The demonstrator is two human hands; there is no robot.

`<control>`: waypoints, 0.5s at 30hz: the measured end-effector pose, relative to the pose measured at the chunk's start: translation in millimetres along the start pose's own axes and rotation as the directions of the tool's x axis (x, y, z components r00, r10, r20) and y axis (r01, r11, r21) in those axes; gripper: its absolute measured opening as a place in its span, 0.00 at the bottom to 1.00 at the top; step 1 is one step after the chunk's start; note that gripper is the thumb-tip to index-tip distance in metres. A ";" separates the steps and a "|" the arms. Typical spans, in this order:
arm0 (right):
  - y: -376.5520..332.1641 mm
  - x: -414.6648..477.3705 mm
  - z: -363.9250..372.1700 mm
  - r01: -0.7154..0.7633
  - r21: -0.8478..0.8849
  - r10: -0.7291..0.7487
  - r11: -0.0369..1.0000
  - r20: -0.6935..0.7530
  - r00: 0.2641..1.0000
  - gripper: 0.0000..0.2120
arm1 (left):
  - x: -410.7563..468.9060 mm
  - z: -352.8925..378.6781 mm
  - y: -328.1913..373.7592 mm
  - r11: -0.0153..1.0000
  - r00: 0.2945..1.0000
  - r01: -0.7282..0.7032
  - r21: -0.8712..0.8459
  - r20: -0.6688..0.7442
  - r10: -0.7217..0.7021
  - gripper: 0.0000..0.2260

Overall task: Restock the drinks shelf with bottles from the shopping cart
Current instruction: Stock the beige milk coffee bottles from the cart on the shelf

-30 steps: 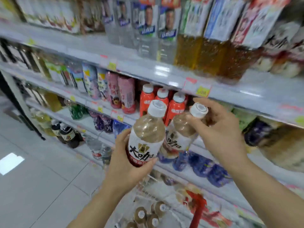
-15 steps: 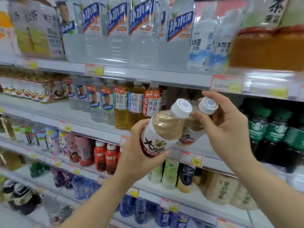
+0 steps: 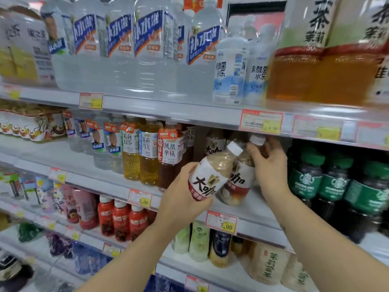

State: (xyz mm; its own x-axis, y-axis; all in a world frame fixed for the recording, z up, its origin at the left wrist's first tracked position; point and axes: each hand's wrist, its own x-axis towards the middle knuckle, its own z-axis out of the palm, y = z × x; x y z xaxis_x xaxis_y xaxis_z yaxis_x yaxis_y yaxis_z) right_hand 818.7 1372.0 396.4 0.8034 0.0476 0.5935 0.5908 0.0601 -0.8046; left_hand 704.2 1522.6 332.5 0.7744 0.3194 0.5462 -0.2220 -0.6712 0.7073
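My left hand [image 3: 181, 199] grips a beige milk-tea bottle [image 3: 212, 175] with a white cap, tilted to the right in front of the second shelf. My right hand [image 3: 269, 165] holds a second bottle of the same kind [image 3: 237, 180] near its neck; that bottle stands nearly upright with its base at the shelf board [image 3: 244, 209]. Behind them, deeper in the same shelf bay, stand two or three matching bottles [image 3: 214, 144]. The shopping cart is out of view.
Yellow and brown tea bottles [image 3: 149, 157] stand left of the bay, green-labelled dark coffee bottles [image 3: 336, 186] right of it. Large water bottles [image 3: 147, 49] fill the shelf above. A price tag [image 3: 261, 122] hangs just over my right hand. Red bottles [image 3: 122, 220] sit below.
The view rose from the cart and lower shelves to the upper ones. Both hands carried their bottles up and forward; the right-hand bottle now reaches the second shelf's board.
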 end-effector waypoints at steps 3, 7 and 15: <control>4.5 18.9 10.4 -0.056 -0.036 0.058 0.998 0.060 0.996 0.08 | 19.6 8.0 4.3 0.993 0.993 0.116 -0.029 0.002 -0.116 0.33; 10.7 26.6 19.5 -0.007 -0.168 0.022 0.986 0.085 0.996 0.10 | 46.9 18.8 3.8 0.980 0.984 0.177 -0.086 -0.013 -0.179 0.35; 50.0 -5.3 9.7 -0.120 -0.194 0.160 0.974 0.201 0.967 0.34 | 64.6 51.6 -22.9 0.915 0.971 0.222 -0.338 -0.009 -0.239 0.36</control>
State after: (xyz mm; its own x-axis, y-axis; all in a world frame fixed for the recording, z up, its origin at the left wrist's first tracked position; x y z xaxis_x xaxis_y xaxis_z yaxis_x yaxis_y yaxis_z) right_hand 843.2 1384.4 353.2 0.8560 0.2556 0.4494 0.4928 -0.1403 -0.8588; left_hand 789.8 1524.1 328.5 0.7996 0.4766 0.3654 -0.2312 -0.3173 0.9197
